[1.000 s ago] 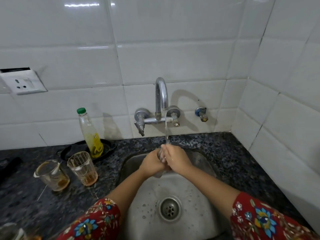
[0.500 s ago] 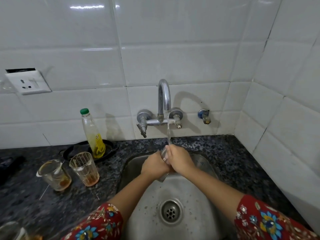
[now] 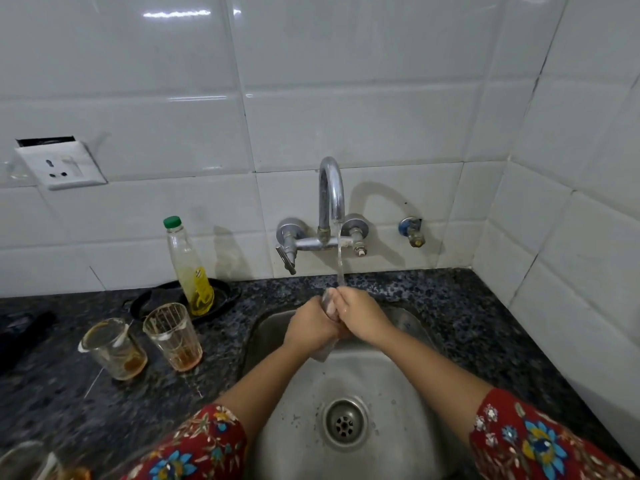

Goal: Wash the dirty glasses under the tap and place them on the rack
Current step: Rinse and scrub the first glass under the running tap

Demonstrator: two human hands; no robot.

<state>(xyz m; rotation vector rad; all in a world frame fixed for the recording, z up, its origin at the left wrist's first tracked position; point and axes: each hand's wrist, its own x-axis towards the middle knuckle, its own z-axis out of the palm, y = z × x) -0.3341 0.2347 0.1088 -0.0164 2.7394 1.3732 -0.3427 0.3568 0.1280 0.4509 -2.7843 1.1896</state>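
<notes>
A clear glass (image 3: 328, 306) sits between my two hands over the steel sink (image 3: 412, 327), right under the water stream from the chrome tap (image 3: 331, 195). My left hand (image 3: 308, 323) wraps its left side and my right hand (image 3: 360, 317) its right side, so only the rim and base show. Two dirty glasses with brown dregs stand on the dark counter to the left: one (image 3: 173, 336) nearer the sink, the other (image 3: 112, 348) further left. No rack is in view.
A green-capped bottle of yellow liquid (image 3: 188, 268) stands on a black dish (image 3: 221, 296) behind the dirty glasses. Another glass rim (image 3: 24, 460) shows at the bottom left corner. A wall socket (image 3: 60, 164) is at the left; tiled walls close the back and right.
My hands and the glass have stayed under the stream, shifting only slightly. The view has tilted a little.
</notes>
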